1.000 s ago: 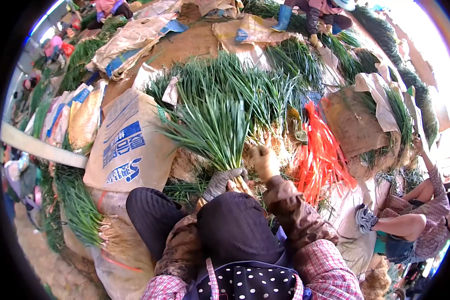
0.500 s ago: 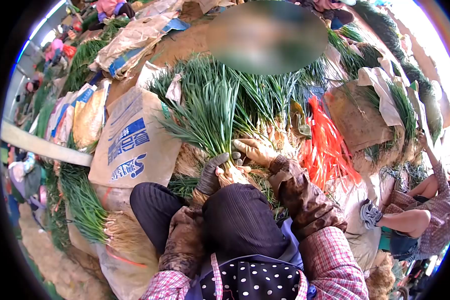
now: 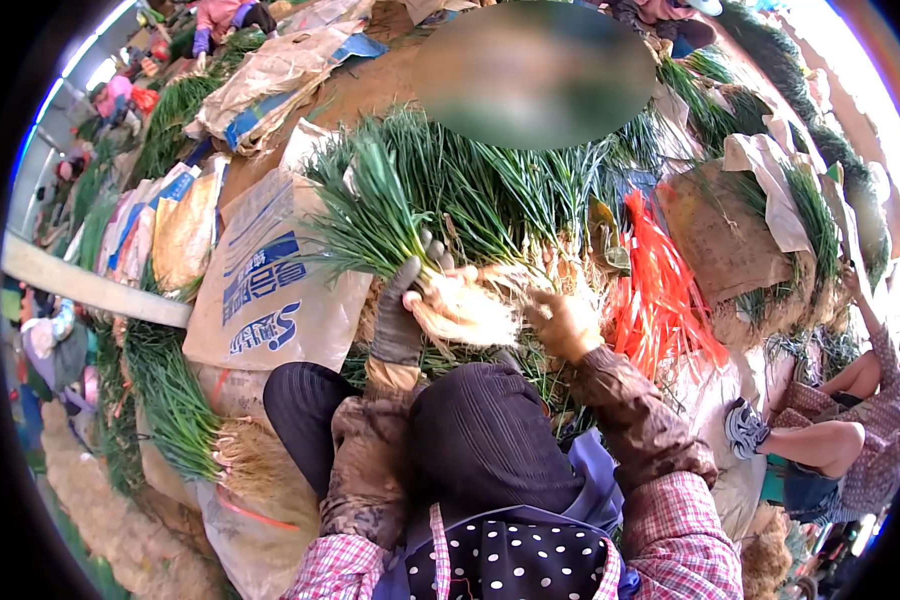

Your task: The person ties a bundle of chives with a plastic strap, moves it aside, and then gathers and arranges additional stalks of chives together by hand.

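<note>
My left hand (image 3: pixel 402 310), in a grey glove, is wrapped round a bunch of green onions (image 3: pixel 375 225) at the base of its stems. The green leaves point up and left, while the pale stringy roots (image 3: pixel 470 312) stick out to the right above my knee. Just right of those root ends is my right hand (image 3: pixel 567 325) in a tan glove, its fingers partly bent and slightly apart, with nothing visible in them. Behind both hands lies a wide pile of more green onions (image 3: pixel 530 195), roots toward me.
Red plastic strips (image 3: pixel 655 290) lie right of the pile. A printed paper sack (image 3: pixel 270 285) is on the left, with another onion bundle (image 3: pixel 175 420) below it. A seated person's leg and shoe (image 3: pixel 745 428) are at right. A blurred oval covers the top middle.
My left hand has lifted the bunch up and left and tilted it, so its roots now point right. My right hand has come away from the stems and moved right and slightly down.
</note>
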`<state>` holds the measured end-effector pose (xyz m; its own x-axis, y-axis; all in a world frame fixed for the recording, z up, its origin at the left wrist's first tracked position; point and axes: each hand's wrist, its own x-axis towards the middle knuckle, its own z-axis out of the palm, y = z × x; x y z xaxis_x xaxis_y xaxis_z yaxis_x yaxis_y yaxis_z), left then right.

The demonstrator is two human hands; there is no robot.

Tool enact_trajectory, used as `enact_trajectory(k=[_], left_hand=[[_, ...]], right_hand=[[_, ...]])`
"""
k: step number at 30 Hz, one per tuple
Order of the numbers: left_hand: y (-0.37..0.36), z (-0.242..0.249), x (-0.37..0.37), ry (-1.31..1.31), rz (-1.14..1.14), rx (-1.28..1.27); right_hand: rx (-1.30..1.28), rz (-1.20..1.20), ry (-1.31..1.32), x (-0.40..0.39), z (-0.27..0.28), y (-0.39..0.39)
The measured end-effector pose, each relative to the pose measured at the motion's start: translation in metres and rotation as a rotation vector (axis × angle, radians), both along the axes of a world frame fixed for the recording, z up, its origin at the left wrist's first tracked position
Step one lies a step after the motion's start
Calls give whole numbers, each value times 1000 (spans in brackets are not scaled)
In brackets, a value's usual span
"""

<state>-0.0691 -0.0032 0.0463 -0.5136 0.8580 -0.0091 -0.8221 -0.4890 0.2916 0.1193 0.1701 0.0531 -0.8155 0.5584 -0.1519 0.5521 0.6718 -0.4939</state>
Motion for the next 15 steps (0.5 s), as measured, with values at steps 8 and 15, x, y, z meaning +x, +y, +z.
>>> enact_trajectory(k=[8,15], left_hand=[[39,-12,42,24,161,48],[1,19,30,-84,-94,126]], right_hand=[[45,273,709,-62,36,-44],[-668,262,912,-54,27,-36]])
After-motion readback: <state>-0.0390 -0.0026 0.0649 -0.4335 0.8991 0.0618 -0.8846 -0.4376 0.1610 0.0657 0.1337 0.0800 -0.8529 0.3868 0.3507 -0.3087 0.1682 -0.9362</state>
